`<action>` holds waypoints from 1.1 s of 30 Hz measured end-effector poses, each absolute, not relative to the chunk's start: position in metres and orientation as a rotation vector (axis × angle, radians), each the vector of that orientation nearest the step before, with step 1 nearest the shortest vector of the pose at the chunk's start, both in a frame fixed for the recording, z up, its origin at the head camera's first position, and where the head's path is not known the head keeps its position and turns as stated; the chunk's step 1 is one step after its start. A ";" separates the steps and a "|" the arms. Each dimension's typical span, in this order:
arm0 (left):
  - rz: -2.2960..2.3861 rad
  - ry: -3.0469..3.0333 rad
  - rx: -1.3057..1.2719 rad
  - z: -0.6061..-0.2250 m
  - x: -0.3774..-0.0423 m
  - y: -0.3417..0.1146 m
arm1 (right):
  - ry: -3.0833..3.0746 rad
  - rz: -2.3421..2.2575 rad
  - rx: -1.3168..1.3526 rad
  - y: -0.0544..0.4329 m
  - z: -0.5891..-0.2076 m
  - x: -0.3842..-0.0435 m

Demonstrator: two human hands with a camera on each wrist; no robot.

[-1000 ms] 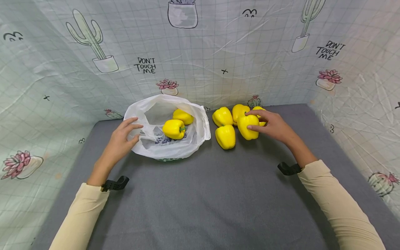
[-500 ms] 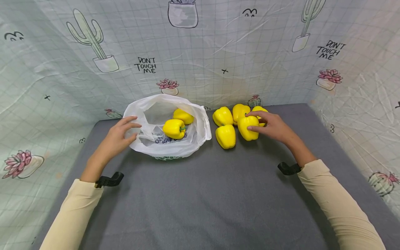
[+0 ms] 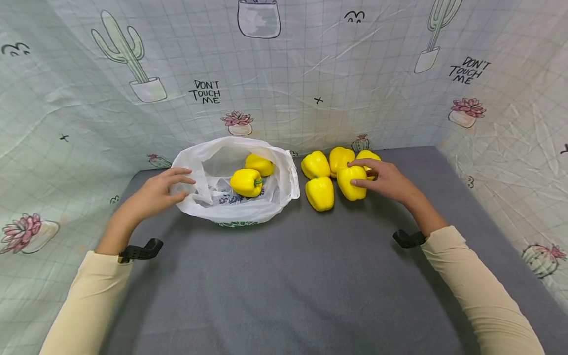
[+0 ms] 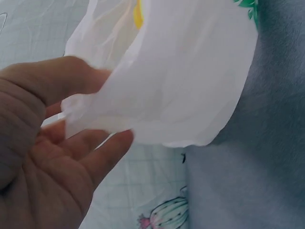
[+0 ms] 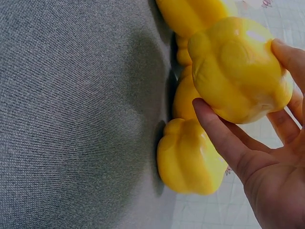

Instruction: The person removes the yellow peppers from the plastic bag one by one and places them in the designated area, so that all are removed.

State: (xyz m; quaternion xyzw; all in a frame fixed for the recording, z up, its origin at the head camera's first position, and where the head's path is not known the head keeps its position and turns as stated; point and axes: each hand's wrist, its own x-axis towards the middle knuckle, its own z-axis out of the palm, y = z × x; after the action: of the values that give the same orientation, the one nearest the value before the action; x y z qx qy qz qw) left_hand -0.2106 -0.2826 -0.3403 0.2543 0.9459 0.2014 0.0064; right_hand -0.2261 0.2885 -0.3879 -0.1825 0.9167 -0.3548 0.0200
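right hand (image 3: 383,178): thumb and fingers part-spread, pinching pepper (image 3: 348,186) beside other peppers (image 3: 319,195) | left hand (image 3: 156,194): loosely curled round bag (image 3: 235,214) edge | best: firm pinch, lift clear of neighbours, bag held wide

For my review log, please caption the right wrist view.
Right hand holding a yellow bell pepper, other yellow bell peppers behind it.

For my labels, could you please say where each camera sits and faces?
Head: worn there, facing forward and down at white bag and yellow peppers; left grip, right grip visible.
Left wrist: worn there, facing white bag; left grip visible.
Right wrist: worn there, facing held pepper; right grip visible.
Head and left wrist share white bag.
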 end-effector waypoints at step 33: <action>0.726 2.695 0.683 -0.307 -0.215 -0.313 | 2.660 -0.968 -0.608 0.291 -0.388 -0.239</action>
State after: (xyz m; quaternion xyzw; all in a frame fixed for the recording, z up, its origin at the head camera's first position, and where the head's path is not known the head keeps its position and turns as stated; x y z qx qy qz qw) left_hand -0.2150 -0.3127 -0.3066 0.2355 0.9295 0.2502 0.1337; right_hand -0.2387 0.2913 -0.3883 -0.2085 0.9118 -0.3316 0.1229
